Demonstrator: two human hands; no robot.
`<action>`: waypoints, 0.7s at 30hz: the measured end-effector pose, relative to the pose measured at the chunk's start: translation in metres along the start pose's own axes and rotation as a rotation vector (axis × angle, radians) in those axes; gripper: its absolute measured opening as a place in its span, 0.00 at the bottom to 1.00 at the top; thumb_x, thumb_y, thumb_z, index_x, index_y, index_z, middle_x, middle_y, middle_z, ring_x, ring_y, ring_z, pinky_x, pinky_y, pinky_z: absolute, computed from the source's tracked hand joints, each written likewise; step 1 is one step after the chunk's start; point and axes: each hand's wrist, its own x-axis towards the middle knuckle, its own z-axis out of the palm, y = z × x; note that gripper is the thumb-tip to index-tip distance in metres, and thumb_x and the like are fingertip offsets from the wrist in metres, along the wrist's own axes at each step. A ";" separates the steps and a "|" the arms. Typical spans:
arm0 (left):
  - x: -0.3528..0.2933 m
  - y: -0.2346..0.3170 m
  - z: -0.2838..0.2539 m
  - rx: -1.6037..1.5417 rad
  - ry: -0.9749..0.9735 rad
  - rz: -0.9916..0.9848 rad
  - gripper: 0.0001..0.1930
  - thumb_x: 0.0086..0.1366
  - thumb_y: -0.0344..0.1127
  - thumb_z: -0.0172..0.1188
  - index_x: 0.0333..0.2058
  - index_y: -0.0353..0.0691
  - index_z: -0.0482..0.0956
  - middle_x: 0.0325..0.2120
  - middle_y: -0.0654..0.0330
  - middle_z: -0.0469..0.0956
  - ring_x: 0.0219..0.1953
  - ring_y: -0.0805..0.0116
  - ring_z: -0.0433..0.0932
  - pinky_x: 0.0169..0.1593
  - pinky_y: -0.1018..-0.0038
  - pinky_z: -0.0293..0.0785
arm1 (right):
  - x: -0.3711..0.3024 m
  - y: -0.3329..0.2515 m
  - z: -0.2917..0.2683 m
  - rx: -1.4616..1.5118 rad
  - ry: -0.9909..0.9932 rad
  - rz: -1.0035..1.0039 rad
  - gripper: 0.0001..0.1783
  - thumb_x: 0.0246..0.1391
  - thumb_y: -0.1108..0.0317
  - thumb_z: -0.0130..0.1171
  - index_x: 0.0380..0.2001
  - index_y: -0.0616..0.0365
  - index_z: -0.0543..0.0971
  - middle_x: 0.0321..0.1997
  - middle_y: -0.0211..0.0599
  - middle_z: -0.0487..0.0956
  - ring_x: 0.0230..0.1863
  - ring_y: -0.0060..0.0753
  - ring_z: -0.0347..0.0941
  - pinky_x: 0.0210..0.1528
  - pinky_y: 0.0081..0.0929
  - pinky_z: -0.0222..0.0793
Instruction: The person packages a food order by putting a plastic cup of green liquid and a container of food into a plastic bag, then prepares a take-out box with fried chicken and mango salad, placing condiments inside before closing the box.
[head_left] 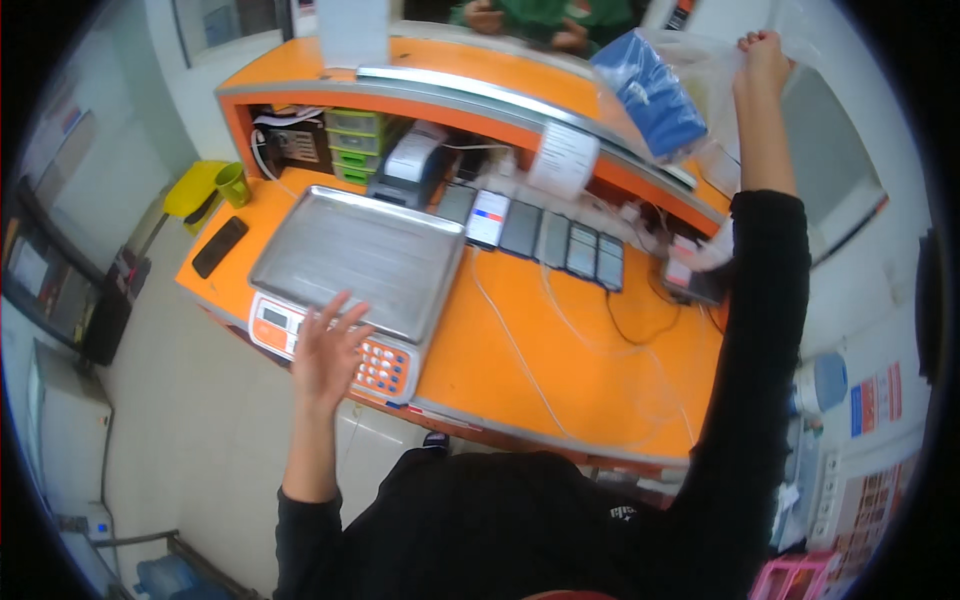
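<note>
step in hand, as judged: handling of a clear, thin plastic bag (700,80) with a blue, block-shaped bundle (650,95) inside it, at the far right. the bag was at the raised orange ledge (450,57) with its grey front edge; whether it hung free or partly rested there could not be told.

right hand (764,62): arm at long reach, fingers closed on the gathered top of the bag. left hand (328,350): fingers spread, gripping nothing, over the keypad side of a white-and-orange electronic scale with a flat silver metal pan (355,250); contact could not be told.

the scale stood on the orange-topped bench (470,345), left of a row of flat, rectangular phones (552,240). beyond the ledge, another person in a green top (610,15) had both hands near the bag, not seen touching it.

next move, judged: any shift of the bag called for a firm pinch at its top, a slow swing, and its bottom kept off the ledge's edge and the white paper sheet (563,160) below.
</note>
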 end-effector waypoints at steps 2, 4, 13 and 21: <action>-0.013 0.036 -0.049 0.099 0.155 0.147 0.27 0.59 0.54 0.44 0.51 0.40 0.61 0.42 0.53 0.68 0.37 0.66 0.71 0.33 0.77 0.69 | 0.026 0.051 0.034 -0.054 0.182 -0.116 0.10 0.49 0.65 0.43 0.22 0.61 0.68 0.18 0.35 0.68 0.19 0.33 0.64 0.26 0.31 0.63; -0.028 0.059 -0.084 0.104 0.363 0.321 0.24 0.61 0.50 0.42 0.50 0.40 0.62 0.42 0.55 0.70 0.36 0.69 0.73 0.28 0.80 0.69 | 0.056 0.103 0.050 -0.326 0.367 -0.250 0.15 0.47 0.63 0.43 0.21 0.64 0.73 0.21 0.43 0.72 0.22 0.39 0.68 0.29 0.34 0.64; -0.016 0.109 -0.109 0.234 0.609 0.569 0.23 0.62 0.46 0.42 0.51 0.38 0.61 0.42 0.56 0.70 0.33 0.74 0.74 0.22 0.86 0.71 | 0.099 0.239 0.048 -1.102 0.355 -0.165 0.29 0.47 0.55 0.37 0.30 0.76 0.73 0.36 0.65 0.72 0.41 0.61 0.68 0.46 0.42 0.62; 0.082 0.103 -0.040 0.791 0.349 0.319 0.18 0.61 0.41 0.43 0.47 0.37 0.64 0.36 0.58 0.71 0.34 0.72 0.73 0.29 0.84 0.70 | 0.068 0.189 0.024 -0.883 0.141 -0.422 0.34 0.43 0.51 0.57 0.43 0.74 0.69 0.41 0.49 0.72 0.44 0.34 0.67 0.45 0.25 0.60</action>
